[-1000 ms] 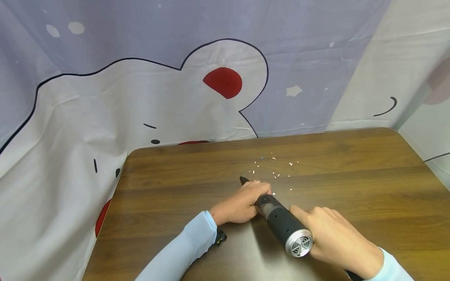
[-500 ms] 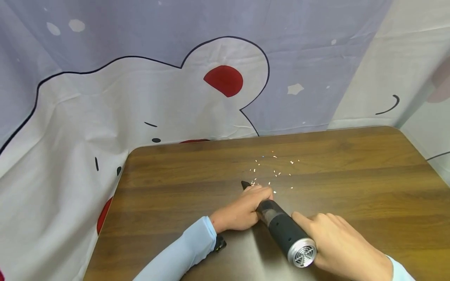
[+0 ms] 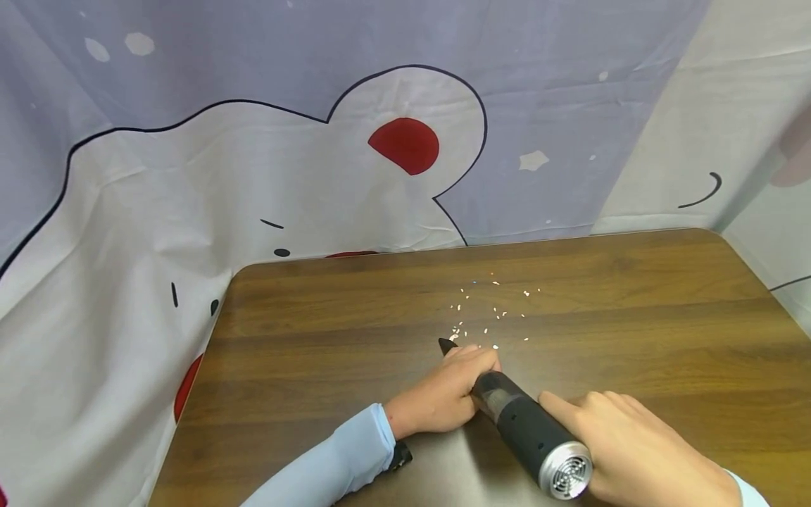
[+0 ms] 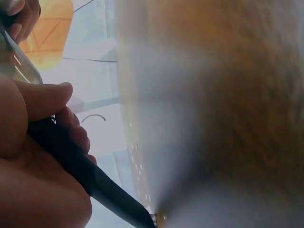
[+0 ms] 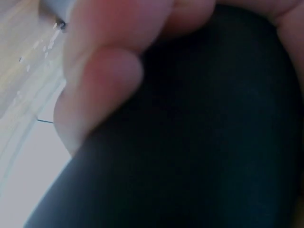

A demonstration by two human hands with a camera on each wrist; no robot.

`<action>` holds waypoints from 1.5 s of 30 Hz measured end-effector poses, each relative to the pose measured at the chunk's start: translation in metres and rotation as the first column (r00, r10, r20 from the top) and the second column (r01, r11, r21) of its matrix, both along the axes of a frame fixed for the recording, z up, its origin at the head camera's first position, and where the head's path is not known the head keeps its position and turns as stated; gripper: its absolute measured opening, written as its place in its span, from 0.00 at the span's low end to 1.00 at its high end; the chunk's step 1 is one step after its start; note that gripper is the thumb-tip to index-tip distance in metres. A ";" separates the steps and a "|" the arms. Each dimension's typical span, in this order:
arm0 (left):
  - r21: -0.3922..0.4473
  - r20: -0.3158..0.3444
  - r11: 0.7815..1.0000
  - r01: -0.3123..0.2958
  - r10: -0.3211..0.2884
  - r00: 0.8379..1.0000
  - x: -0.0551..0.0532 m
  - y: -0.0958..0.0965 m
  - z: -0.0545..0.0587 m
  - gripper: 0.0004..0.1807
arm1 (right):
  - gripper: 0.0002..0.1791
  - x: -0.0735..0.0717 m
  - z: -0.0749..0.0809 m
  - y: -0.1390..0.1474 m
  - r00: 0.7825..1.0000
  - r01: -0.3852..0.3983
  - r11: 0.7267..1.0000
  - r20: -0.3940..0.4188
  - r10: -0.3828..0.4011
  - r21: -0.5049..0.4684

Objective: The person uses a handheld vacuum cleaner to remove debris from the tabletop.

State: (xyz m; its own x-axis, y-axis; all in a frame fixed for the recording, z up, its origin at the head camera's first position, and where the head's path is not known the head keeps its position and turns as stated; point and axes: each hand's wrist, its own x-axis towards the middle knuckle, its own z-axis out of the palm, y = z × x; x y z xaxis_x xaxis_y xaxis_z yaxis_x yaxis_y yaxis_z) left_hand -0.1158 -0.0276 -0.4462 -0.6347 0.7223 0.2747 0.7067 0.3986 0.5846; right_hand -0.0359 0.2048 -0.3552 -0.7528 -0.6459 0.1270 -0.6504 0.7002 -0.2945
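A black handheld vacuum cleaner with a silver vented end slants across the near part of the table. My right hand grips its body from the right side; in the right wrist view, curled fingers wrap the dark casing. Farther forward, my left hand holds the front end, with thumb and fingers around the black nozzle in the left wrist view. The nozzle's tip points at small white bits scattered on the wooden tabletop, right at the nearest ones.
More white bits and a tiny blue one lie toward the back of the wooden table. A printed cloth hangs along the table's back and left edges. A black wrist strap shows under the left sleeve.
Both hands have drawn the vacuum cleaner back toward the body and slightly right. White bits once hidden beyond the nozzle now show at its tip.
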 end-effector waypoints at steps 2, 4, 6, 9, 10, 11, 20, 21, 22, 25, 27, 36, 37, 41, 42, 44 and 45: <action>0.002 0.005 1.000 -0.010 0.010 1.000 0.002 0.001 0.001 0.17 | 0.23 0.000 0.001 0.002 1.000 -0.007 1.000 0.007 0.007 0.000; 0.007 0.003 1.000 -0.017 0.017 1.000 0.005 0.002 0.002 0.16 | 0.23 0.000 0.001 0.004 1.000 -0.016 1.000 0.010 0.016 0.000; 0.009 -0.005 1.000 -0.024 0.024 1.000 0.007 0.003 0.002 0.17 | 0.23 0.000 0.003 0.005 0.999 -0.022 1.000 0.027 0.021 0.006; 0.007 -0.015 0.999 -0.034 0.034 0.999 0.010 0.005 0.003 0.17 | 0.23 -0.001 0.005 0.009 0.998 -0.036 0.999 0.060 0.034 0.020; 0.004 -0.018 0.999 -0.039 0.039 0.999 0.011 0.005 0.003 0.17 | 0.23 -0.001 0.006 0.010 0.997 -0.040 0.999 0.068 0.039 0.027; 0.000 -0.017 0.999 -0.043 0.043 0.999 0.012 0.006 0.004 0.17 | 0.24 -0.001 0.006 0.011 0.996 -0.045 0.998 0.073 0.042 0.033; -0.002 0.004 1.000 -0.028 0.028 1.000 0.024 0.011 0.008 0.17 | 0.24 0.003 0.006 0.024 0.986 -0.119 0.993 0.121 0.116 0.023; -0.003 0.007 1.000 -0.026 0.026 1.000 0.025 0.012 0.008 0.17 | 0.23 0.003 0.006 0.025 0.985 -0.121 0.992 0.128 0.117 0.022; -0.004 0.010 1.000 -0.025 0.025 1.000 0.026 0.013 0.008 0.17 | 0.23 0.003 0.007 0.025 0.984 -0.120 0.992 0.137 0.116 0.024; -0.005 0.012 1.000 -0.024 0.024 1.000 0.028 0.014 0.009 0.19 | 0.21 0.005 0.007 0.026 0.980 -0.113 0.993 0.168 0.107 0.028; -0.003 0.009 1.000 -0.021 0.021 1.000 0.030 0.015 0.009 0.19 | 0.21 0.006 0.008 0.027 0.976 -0.116 0.993 0.187 0.108 0.030; -0.003 -0.017 1.000 -0.006 0.006 1.000 0.030 0.022 0.009 0.17 | 0.22 0.004 0.008 0.038 0.980 -0.152 0.987 0.140 0.143 0.051; -0.001 -0.013 1.000 -0.003 0.003 1.000 0.030 0.023 0.009 0.17 | 0.22 0.003 0.008 0.040 0.976 -0.150 0.987 0.168 0.137 0.064; -0.002 -0.011 1.000 0.004 -0.004 1.000 0.027 0.028 0.008 0.16 | 0.23 0.001 0.009 0.045 0.967 -0.121 0.989 0.235 0.098 0.085; -0.003 -0.011 1.000 0.006 -0.006 1.000 0.026 0.029 0.008 0.16 | 0.24 0.001 0.009 0.046 0.966 -0.116 0.990 0.241 0.093 0.082; -0.005 -0.008 1.000 0.007 -0.007 1.000 0.025 0.031 0.007 0.15 | 0.24 0.001 0.010 0.046 0.969 -0.106 0.992 0.230 0.086 0.073; -0.005 -0.006 1.000 0.009 -0.009 1.000 0.024 0.032 0.006 0.15 | 0.24 0.001 0.010 0.047 0.974 -0.099 0.992 0.213 0.081 0.074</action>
